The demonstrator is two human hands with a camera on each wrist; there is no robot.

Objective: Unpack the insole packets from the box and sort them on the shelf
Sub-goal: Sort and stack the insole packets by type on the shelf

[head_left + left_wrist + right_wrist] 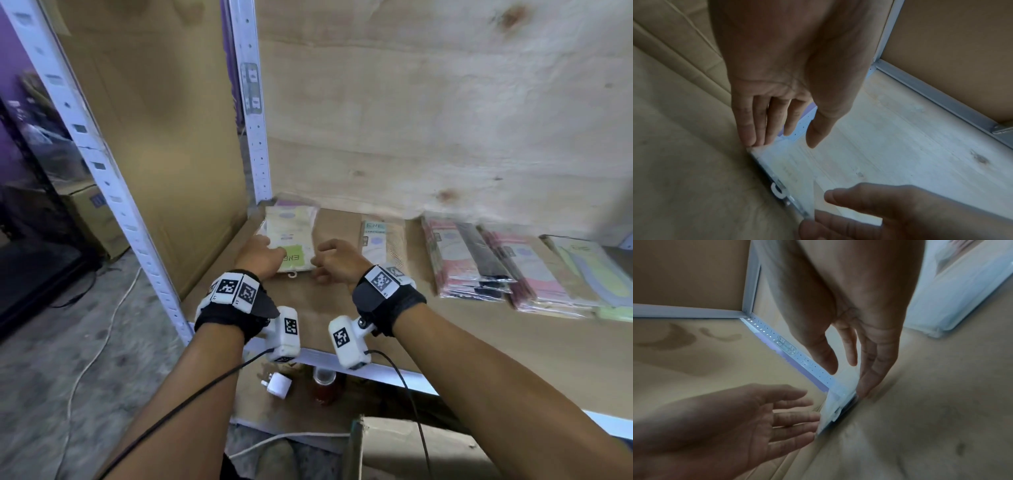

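Note:
A stack of pale insole packets [291,233] with a green label lies at the rear left corner of the shelf [342,308]. My left hand [260,255] is at the stack's left side, my right hand [337,260] at its right side. In the left wrist view my left hand [781,141] has straight fingers whose tips touch the packet's near corner, just above its white hanger hook [777,192]. The right wrist view shows my right hand [849,378] with straight fingers laid against the packet's edge [838,405]. Neither hand grips anything.
More packets lie along the shelf to the right: a blue-labelled one [383,240], pink and black stacks [469,263] and a pale green stack [589,274]. A white upright post [253,120] stands behind the corner. An open cardboard box [411,445] is below; a white plug [277,383] and a jar [323,383] sit on the lower shelf.

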